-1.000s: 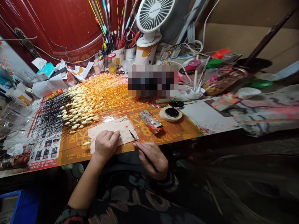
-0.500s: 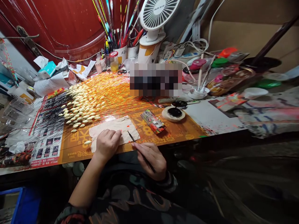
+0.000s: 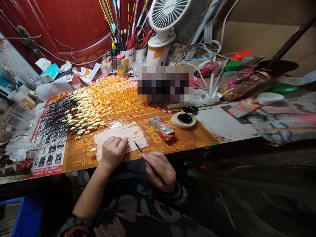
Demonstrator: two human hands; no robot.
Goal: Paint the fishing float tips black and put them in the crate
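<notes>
Painting floats at a messy table (image 3: pixel 222 125)

Right hand (image 3: pixel 159 169) pinches a thin brush (image 3: pixel 142 152), tip over the cloth (image 3: pixel 120 135). Left hand (image 3: pixel 112 152) presses flat on the cloth, grip loosely curled, holding nothing visible.

So on the tabletop (image 3: pixel 222 125) there's one white desk fan (image 3: pixel 168 14), one pale cloth (image 3: pixel 123 135), one thin brush (image 3: pixel 148 161), one little dish of black paint (image 3: pixel 184 119) and one paint-smeared block (image 3: pixel 161 127). Two hands in view, left hand (image 3: pixel 112 153) and right hand (image 3: pixel 159 169), plus three cups (image 3: pixel 128 56) stuffed with brushes and rods near the fan. The cream-bodied floats (image 3: pixel 85 113) lie in one big fan-shaped spread, way too many and too packed to count, though one float (image 3: pixel 92 150) lies off alone.
</notes>
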